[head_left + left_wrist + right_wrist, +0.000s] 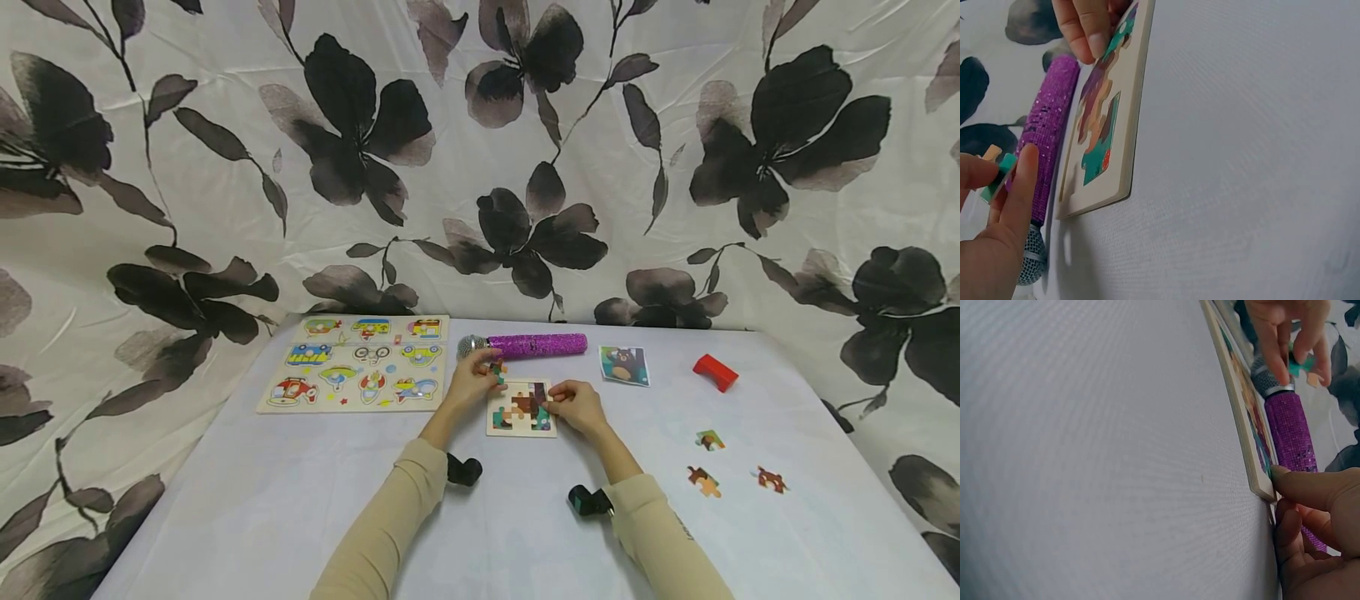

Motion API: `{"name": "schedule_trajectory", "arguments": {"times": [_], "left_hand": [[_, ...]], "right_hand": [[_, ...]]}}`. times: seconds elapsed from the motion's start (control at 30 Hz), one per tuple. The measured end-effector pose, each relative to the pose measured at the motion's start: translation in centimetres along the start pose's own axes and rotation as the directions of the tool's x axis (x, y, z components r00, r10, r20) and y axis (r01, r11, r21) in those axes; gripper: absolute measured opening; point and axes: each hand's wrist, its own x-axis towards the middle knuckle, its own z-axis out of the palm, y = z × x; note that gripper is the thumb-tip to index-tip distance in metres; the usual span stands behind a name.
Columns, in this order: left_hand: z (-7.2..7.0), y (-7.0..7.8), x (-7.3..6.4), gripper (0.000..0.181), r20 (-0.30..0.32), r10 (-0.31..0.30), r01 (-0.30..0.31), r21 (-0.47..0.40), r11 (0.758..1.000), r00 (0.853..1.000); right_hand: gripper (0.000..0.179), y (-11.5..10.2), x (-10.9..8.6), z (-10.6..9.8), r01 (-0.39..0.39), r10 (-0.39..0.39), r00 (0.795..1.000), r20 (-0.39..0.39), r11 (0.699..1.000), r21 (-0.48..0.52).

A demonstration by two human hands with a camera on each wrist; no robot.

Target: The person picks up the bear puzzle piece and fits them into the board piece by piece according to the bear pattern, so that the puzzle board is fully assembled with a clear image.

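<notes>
A small jigsaw puzzle board (522, 433) with a pale wooden frame lies on the table, several pieces seated in it and bare wood showing elsewhere. My left hand (470, 380) pinches a green and orange puzzle piece (1001, 177) between thumb and fingers, above the board's far left corner. At the board's right side, my right hand (581, 406) grips the edge, its thumb (1300, 485) on the frame near the corner and the other fingers curled beside it. Behind the board lies a purple glittery microphone (537, 345), its silver head near my left hand.
A wooden peg board (390, 406) with vehicle pictures lies at the back left. Right of the microphone are a bear picture card (624, 366) and a red block (716, 372). Loose puzzle pieces (704, 482) lie at the right. Black wrist devices (465, 471) sit near both sleeves.
</notes>
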Motion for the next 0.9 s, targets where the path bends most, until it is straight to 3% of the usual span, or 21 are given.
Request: {"name": "schedule_trajectory", "arguments": {"times": [0.2, 0.37, 0.7, 0.9], "left_hand": [[0.19, -0.14, -0.23, 0.026, -0.049, 0.015, -0.007, 0.156, 0.988, 0.999], [0.16, -0.05, -0.37, 0.024, -0.066, 0.021, -0.01, 0.163, 0.987, 0.998], [0.02, 0.06, -0.29, 0.038, 0.01, 0.016, -0.017, 0.149, 0.989, 1.0], [-0.01, 0.09, -0.13, 0.036, 0.091, 0.046, -0.07, 0.28, 0.957, 0.995]], "right_hand": [[0.022, -0.01, 0.03, 0.04, 0.002, -0.002, 1.0, 0.0, 1.0, 0.001], [0.022, -0.03, 0.01, 0.01, 0.0, 0.0, 1.0, -0.001, 1.0, 0.01], [0.022, 0.0, 0.0, 0.0, 0.002, -0.002, 1.0, -0.003, 1.0, 0.009], [0.021, 0.0, -0.03, 0.0, 0.004, -0.004, 1.0, -0.004, 1.0, 0.01]]}}
